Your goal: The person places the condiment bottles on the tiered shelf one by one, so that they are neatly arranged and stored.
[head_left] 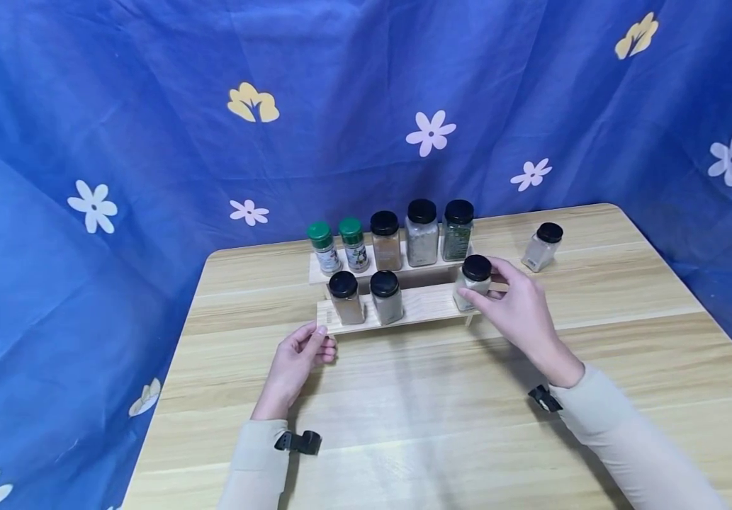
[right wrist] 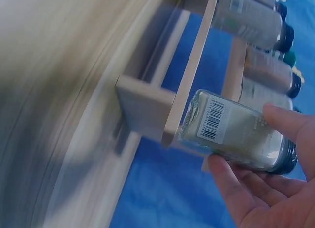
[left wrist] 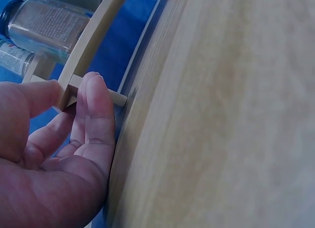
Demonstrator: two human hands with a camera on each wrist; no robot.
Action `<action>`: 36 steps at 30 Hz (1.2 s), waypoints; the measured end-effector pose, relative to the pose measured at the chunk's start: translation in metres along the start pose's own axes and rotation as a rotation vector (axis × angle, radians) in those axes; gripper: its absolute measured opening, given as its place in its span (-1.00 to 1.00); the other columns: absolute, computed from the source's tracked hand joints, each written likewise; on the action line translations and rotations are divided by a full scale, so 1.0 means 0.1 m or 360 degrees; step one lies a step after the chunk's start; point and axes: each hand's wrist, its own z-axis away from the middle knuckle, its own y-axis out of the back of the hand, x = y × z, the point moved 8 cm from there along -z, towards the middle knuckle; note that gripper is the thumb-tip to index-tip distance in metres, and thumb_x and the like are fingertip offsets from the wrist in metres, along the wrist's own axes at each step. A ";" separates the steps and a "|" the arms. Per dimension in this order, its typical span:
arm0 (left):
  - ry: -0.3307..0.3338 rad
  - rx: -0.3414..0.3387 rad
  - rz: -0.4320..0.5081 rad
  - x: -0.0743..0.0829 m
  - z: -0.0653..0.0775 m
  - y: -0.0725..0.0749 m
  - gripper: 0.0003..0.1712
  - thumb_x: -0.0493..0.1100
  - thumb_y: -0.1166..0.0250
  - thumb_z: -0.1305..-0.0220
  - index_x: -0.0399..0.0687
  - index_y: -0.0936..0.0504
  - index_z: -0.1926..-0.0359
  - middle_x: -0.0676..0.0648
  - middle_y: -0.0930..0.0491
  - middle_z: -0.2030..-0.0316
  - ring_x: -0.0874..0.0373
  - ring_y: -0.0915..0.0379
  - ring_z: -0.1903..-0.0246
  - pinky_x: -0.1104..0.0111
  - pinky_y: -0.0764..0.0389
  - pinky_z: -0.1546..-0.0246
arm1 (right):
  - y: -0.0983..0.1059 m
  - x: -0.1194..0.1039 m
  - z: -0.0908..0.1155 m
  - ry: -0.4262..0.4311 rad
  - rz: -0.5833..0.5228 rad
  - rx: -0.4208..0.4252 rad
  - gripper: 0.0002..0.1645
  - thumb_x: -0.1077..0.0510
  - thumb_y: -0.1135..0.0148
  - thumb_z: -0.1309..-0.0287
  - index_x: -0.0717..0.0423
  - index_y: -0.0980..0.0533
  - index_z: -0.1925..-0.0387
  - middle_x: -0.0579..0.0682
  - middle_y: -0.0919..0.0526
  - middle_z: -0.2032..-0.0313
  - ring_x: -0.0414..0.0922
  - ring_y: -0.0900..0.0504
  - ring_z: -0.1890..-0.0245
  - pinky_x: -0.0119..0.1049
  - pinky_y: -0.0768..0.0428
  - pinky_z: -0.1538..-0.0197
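Observation:
My right hand (head_left: pixel 521 312) grips a square glass spice jar (head_left: pixel 477 269) with a black lid and pale contents. The jar is upright at the right end of the lower front step of a two-step wooden spice rack (head_left: pixel 431 303). In the right wrist view, a barcode label (right wrist: pixel 214 120) faces the camera and the jar's base is right at the board's edge. At the rack's left front corner, my left hand (head_left: pixel 298 358) pinches the step's end, thumb on top and fingers beneath. Two black-lidded jars, one brown (head_left: pixel 348 304) and one greyish (head_left: pixel 387 303), share that step.
Along the upper back step stand two green-lidded shakers (head_left: pixel 354 248) and three black-lidded jars (head_left: pixel 423 237). Another black-lidded jar (head_left: pixel 541 249) stands on the wooden table (head_left: pixel 404 425), right of the rack. A blue flowered cloth (head_left: pixel 340 92) hangs behind.

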 end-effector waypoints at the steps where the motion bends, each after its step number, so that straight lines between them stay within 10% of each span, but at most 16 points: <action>1: -0.0001 0.0000 0.0001 0.00 0.00 0.00 -0.62 -0.17 -0.18 -0.60 -0.32 -0.52 -0.26 -0.06 -0.72 0.25 0.21 -0.70 0.33 0.39 -0.85 0.13 | -0.04 -0.03 0.00 0.0009 -0.0008 -0.0009 -0.36 0.05 -0.69 -0.02 0.11 -0.64 -0.13 0.11 -0.83 0.09 0.02 -0.82 0.05 -0.29 -0.84 0.11; 21: -0.0033 -0.0020 0.0000 -0.01 -0.02 -0.01 -0.67 -0.18 -0.16 -0.61 -0.33 -0.52 -0.21 -0.03 -0.72 0.29 0.23 -0.69 0.35 0.40 -0.85 0.18 | -0.59 -0.43 0.01 0.0152 0.0049 -0.0097 -0.27 0.00 -0.73 0.06 0.03 -0.63 -0.17 0.06 -0.80 0.02 -0.05 -0.83 0.21 -0.26 -0.86 0.24; 36: -0.0060 -0.0025 0.0009 0.02 -0.01 0.00 -0.64 -0.17 -0.17 -0.61 -0.37 -0.51 -0.21 -0.05 -0.73 0.27 0.24 -0.70 0.35 0.41 -0.85 0.17 | -0.58 -0.46 0.00 0.0114 0.0028 -0.0132 -0.19 -0.11 -0.68 -0.01 0.08 -0.57 -0.26 0.08 -0.76 -0.05 -0.01 -0.84 0.19 -0.15 -0.87 0.10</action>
